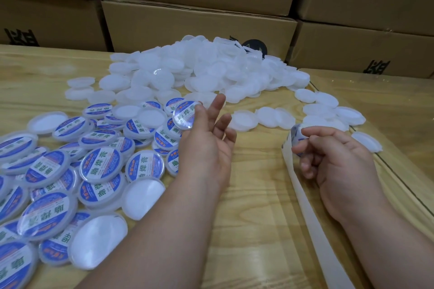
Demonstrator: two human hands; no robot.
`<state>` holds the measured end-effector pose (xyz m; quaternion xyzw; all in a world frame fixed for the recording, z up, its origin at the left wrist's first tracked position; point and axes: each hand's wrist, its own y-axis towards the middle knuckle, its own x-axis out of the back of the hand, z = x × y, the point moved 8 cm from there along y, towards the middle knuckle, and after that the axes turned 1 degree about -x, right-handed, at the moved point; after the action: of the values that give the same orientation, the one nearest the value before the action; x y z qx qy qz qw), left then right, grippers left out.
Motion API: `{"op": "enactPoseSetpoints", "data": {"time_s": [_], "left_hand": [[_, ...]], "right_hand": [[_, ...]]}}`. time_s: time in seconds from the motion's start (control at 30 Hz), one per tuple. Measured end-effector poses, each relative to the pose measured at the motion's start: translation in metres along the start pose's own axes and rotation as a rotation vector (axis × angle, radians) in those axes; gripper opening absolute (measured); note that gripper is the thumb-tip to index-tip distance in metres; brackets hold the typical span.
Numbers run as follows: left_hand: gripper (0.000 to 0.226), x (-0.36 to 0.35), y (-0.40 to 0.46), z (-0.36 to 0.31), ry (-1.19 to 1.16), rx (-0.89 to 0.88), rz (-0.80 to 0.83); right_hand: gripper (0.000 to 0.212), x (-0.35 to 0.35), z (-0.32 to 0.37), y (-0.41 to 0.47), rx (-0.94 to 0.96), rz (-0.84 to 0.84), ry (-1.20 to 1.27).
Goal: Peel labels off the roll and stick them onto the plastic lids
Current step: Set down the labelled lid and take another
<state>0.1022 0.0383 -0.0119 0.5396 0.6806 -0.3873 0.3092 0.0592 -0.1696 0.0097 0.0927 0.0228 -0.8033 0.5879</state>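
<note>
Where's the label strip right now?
The label strip is right of centre in the head view, pinched by the right hand and trailing over the wooden table toward the bottom edge.

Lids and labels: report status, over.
Left hand holds labelled lid over labelled pile. Right hand pinches label strip. Blank lids ahead. Nothing blocking.

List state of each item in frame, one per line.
left hand: holds labelled lid, fingers spread
right hand: pinches label strip
backing tape: trails across table
labelled lids: heaped left
blank lids: piled behind, unlabelled
cardboard boxes: stacked, closed
</note>
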Motion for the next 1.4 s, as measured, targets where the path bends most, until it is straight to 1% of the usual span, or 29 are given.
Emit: {"op": "enactPoseSetpoints", "data": {"time_s": [0.1, 0.23, 0.43, 0.57, 0.63, 0.77, 0.87, 0.93, 0.97, 1.0, 1.07, 1.2, 1.23, 1.27, 1.3, 1.4], "left_hand": [[0.015, -0.001, -0.002, -0.002, 0.014, -0.005, 0.002], [0.021, -0.005, -0.006, -0.002, -0.003, 0.024, 0.045], [0.015, -0.012, -0.008, 0.003, -0.013, 0.07, 0.111], [0.019, -0.015, -0.007, 0.007, -0.009, 0.095, 0.166], [0.02, -0.014, -0.005, 0.009, -0.023, 0.107, 0.161], [0.032, -0.013, -0.001, 0.01, -0.061, 0.122, 0.134], [0.029, -0.012, -0.003, 0.009, -0.107, 0.131, 0.127], [0.028, -0.013, -0.003, 0.008, -0.067, 0.112, 0.134], [0.026, -0.012, -0.004, 0.007, 0.027, 0.07, 0.139], [0.024, -0.012, -0.005, 0.005, 0.184, -0.001, 0.146], [0.022, -0.017, -0.011, 0.005, 0.586, -0.186, 0.191], [0.041, -0.038, -0.034, 0.032, 1.32, -0.476, 0.473], [0.048, -0.042, -0.036, 0.038, 1.495, -0.558, 0.511], [0.055, -0.044, -0.036, 0.042, 1.608, -0.612, 0.518], [0.06, -0.045, -0.033, 0.045, 1.689, -0.618, 0.507], [0.074, -0.041, -0.018, 0.057, 1.904, -0.522, 0.414]], "right_hand": [[0.017, 0.0, 0.0, 0.0, 0.007, 0.004, -0.012], [0.023, 0.001, 0.0, 0.0, 0.009, 0.003, -0.022], [0.029, 0.0, 0.002, -0.001, 0.013, 0.006, -0.021], [0.034, 0.001, 0.002, -0.001, 0.006, -0.006, -0.029], [0.032, 0.001, 0.002, -0.001, 0.003, -0.01, -0.029], [0.027, 0.002, 0.002, 0.0, 0.0, -0.022, -0.035], [0.027, 0.001, 0.002, 0.0, 0.001, -0.027, -0.034], [0.029, 0.001, 0.002, -0.001, 0.004, -0.026, -0.036], [0.031, 0.002, 0.002, -0.001, 0.009, -0.027, -0.041], [0.033, 0.002, 0.003, -0.001, 0.019, -0.032, -0.052], [0.033, 0.003, 0.005, -0.002, 0.057, -0.05, -0.1], [0.021, 0.006, 0.009, -0.005, 0.092, -0.1, -0.174], [0.021, 0.006, 0.008, -0.005, 0.089, -0.114, -0.191], [0.023, 0.006, 0.007, -0.005, 0.086, -0.13, -0.207], [0.025, 0.007, 0.006, -0.005, 0.083, -0.147, -0.222], [0.023, 0.008, 0.005, -0.004, 0.077, -0.178, -0.242]]}}
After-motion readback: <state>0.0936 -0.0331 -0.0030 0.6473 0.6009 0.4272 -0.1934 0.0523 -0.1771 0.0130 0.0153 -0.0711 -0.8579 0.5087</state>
